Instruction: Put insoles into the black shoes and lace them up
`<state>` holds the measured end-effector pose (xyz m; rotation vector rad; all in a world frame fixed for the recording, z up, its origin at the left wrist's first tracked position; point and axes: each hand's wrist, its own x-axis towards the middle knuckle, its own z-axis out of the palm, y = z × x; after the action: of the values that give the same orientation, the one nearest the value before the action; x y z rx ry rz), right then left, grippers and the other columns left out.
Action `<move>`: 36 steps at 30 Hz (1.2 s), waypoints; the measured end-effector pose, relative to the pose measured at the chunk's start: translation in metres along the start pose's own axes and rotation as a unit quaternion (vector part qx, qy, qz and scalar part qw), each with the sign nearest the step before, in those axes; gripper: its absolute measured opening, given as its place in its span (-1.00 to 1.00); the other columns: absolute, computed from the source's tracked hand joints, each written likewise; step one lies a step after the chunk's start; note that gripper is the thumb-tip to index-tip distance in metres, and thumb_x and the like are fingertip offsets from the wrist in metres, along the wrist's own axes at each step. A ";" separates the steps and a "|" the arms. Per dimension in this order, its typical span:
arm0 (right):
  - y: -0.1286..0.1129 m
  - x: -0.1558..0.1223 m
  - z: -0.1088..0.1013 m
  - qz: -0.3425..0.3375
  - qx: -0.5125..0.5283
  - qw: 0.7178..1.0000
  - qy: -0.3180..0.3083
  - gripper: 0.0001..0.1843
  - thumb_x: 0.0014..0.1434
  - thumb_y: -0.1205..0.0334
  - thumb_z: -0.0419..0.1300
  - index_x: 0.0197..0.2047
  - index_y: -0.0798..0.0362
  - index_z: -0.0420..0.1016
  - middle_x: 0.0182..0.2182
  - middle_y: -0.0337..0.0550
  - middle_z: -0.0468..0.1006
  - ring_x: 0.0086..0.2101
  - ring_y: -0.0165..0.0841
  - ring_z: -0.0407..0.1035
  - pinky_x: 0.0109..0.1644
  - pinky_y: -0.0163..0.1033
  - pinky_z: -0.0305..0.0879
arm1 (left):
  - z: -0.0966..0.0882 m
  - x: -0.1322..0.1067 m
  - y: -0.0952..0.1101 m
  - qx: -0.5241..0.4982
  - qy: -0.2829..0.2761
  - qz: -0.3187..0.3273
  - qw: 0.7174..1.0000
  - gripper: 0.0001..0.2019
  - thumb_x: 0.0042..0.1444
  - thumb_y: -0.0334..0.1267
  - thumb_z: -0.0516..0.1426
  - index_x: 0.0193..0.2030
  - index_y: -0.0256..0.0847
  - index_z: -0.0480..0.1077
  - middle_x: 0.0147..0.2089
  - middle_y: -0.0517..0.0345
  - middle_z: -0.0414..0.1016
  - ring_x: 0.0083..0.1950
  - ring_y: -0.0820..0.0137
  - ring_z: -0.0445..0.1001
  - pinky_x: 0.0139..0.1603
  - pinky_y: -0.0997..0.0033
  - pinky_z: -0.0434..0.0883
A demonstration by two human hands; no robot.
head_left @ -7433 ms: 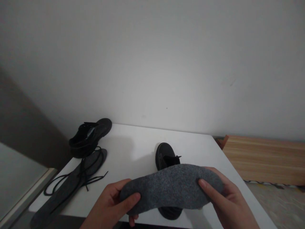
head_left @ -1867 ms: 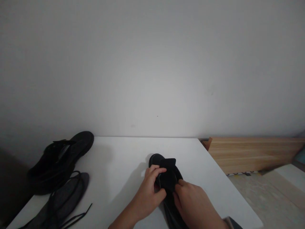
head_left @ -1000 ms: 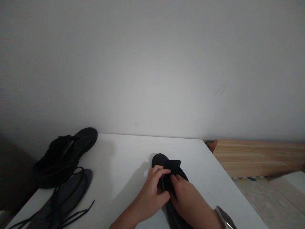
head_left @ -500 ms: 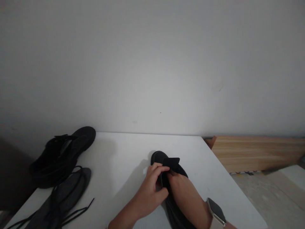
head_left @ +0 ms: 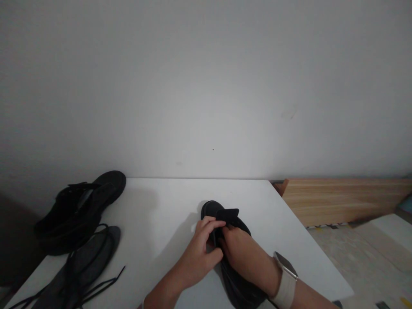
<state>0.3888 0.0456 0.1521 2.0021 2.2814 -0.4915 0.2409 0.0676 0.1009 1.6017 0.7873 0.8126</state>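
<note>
A black shoe (head_left: 236,288) lies on the white table (head_left: 167,206), toe pointing away, its tongue (head_left: 229,213) standing up. My left hand (head_left: 199,253) grips the shoe's left side at the opening, fingers curled over the edge. My right hand (head_left: 240,251), with a pale watch (head_left: 285,274) on the wrist, is pushed into the shoe's opening; its fingertips are hidden inside. The grey insole from earlier is out of sight.
A second black shoe (head_left: 80,206) sits at the table's far left corner. In front of it lie a dark grey insole (head_left: 86,262) and loose black laces (head_left: 106,279). A wooden board (head_left: 341,199) leans against the wall right of the table. The table's right edge drops to the floor.
The grey insole that I held in both hands has gone from view. My right hand has pushed deeper into the shoe, and my left hand keeps hold of its side.
</note>
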 end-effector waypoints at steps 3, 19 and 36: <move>0.005 -0.010 -0.013 -0.026 0.049 0.998 0.001 -0.68 0.32 0.40 0.09 0.10 0.22 0.51 -0.01 0.15 0.59 -0.01 -0.14 0.52 0.11 -0.13 0.40 | 0.000 0.000 0.000 -0.008 -0.005 -0.004 1.000 -0.41 -0.07 -0.50 0.06 0.17 -0.15 0.37 0.24 -0.05 0.20 0.29 0.09 0.21 0.07 0.18 0.35; 0.046 -0.062 -0.032 -0.164 -0.039 0.985 -0.028 -0.74 0.15 0.57 0.16 -0.24 0.06 0.58 -0.28 -0.10 0.65 -0.22 -0.19 0.46 -0.09 -0.14 0.30 | -0.003 0.001 -0.002 0.005 -0.028 -0.029 0.999 -0.47 0.09 -0.41 0.05 0.23 -0.01 0.31 0.32 -0.02 0.08 0.42 0.03 0.01 0.34 -0.12 0.07; 0.045 -0.048 -0.032 -0.105 0.004 0.983 -0.151 -0.65 0.03 0.58 0.08 -0.22 0.11 0.59 -0.31 -0.01 0.69 -0.38 -0.26 0.57 -0.34 -0.32 0.32 | -0.002 0.000 -0.001 0.021 -0.029 -0.056 0.998 -0.48 0.12 -0.34 0.08 0.23 0.13 0.32 0.32 0.01 0.11 0.36 -0.02 0.12 0.27 -0.15 0.15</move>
<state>0.4456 0.0131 0.1864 1.5663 2.3068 -0.7622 0.2389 0.0691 0.0998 1.5968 0.8484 0.6705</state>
